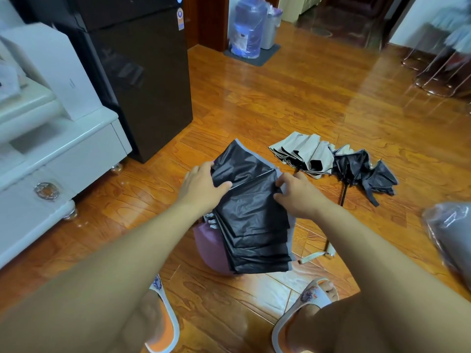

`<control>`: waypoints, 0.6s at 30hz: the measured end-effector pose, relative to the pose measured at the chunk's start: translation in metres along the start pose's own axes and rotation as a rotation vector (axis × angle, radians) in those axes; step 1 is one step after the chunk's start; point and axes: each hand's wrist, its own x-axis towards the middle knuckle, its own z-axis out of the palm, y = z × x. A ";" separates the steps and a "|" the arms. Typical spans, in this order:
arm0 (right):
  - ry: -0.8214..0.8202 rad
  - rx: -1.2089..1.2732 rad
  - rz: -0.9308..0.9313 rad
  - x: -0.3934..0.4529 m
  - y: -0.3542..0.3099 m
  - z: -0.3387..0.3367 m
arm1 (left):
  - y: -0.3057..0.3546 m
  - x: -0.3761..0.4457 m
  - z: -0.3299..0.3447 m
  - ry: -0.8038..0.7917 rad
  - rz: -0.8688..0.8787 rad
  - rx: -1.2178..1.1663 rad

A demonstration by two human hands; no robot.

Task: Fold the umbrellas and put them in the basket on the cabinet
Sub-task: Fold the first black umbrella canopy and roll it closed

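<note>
Nearest the camera, your feet wore slippers [163, 324] with orange insoles, planted on a glossy wooden floor [293, 103]. Both your bare forearms reached forward and down over your knees. Your left hand [201, 186] curled round the left edge of a black umbrella [252, 215] with a grey border, thumb across the cloth, so that grip was closed on the fabric. Your right hand [299, 197] pinched the right edge of the same canopy, fingertips bunched on the grey trim beside a thin metal rib. The umbrella's panels lay pleated in flat layers, held above the floor between your hands. Under it showed a rounded purple object [211, 250], partly hidden.

Just beyond your right hand, a second umbrella [331, 161], beige outside and black inside, lay half collapsed on the floor. A white cabinet [63, 154] on metal feet stood to the left, with a dark fridge [142, 80] behind it. Farther off, a blue water bottle [247, 26] wrapped in plastic stood by a doorway.
</note>
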 end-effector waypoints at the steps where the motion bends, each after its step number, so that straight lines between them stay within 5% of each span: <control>1: 0.000 0.017 0.011 0.003 -0.001 -0.001 | -0.001 0.007 0.004 0.009 -0.026 -0.011; 8: 0.081 0.127 0.038 0.020 -0.004 -0.006 | 0.011 0.021 0.001 0.131 0.001 -0.166; 13: 0.153 0.411 -0.170 0.022 -0.014 -0.023 | 0.010 -0.036 0.013 0.122 0.306 0.078; 16: 0.033 0.553 -0.180 0.021 -0.018 -0.024 | -0.004 -0.054 0.026 0.061 0.297 0.124; 18: 0.115 0.501 -0.155 0.025 -0.018 -0.027 | -0.008 -0.056 0.028 0.026 0.279 0.097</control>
